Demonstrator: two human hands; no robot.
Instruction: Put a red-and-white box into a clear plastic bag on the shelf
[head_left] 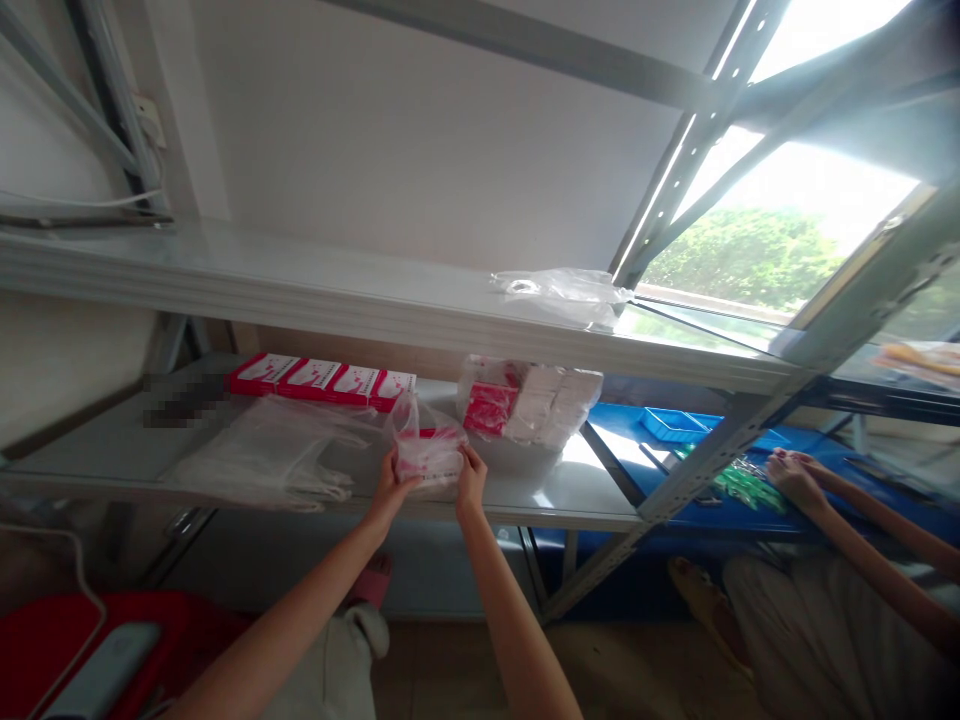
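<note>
Shelving unit: grey metal rack (420, 300) with slotted uprights, against a white wall; a window sits to the right.
Lower shelf: pale board (585, 500) that carries everything the hands work on.
Blue counter: a blue surface (810, 440) beyond the rack on the right, with a blue tray (673, 424) and green items (750, 487) on it.
Clear bags: a loose heap of flat plastic bags (262, 455) on the lower shelf, left of the hands.
Boxed stock: a row of red-and-white boxes (319, 378) at the back left; a wrapped bundle of red and white packs (529, 400) at the back right.
Upper-shelf bag: one crumpled clear bag (562, 292) on the shelf above.
Small packet: a clear plastic packet with red contents (427, 455), resting at the front of the lower shelf, long axis running left to right between the two hands.
Left hand: left hand (391, 482) at the packet's left end, fingers closed on the plastic.
Right hand: right hand (471, 475) at the packet's right end, fingers pinching that edge.
Key relation: both hands are equally near; the packet spans the gap between them, with the bag mouth rising above the left hand.
Other person: a co-worker's hand (795, 478) over the green items, well apart from the packet.
</note>
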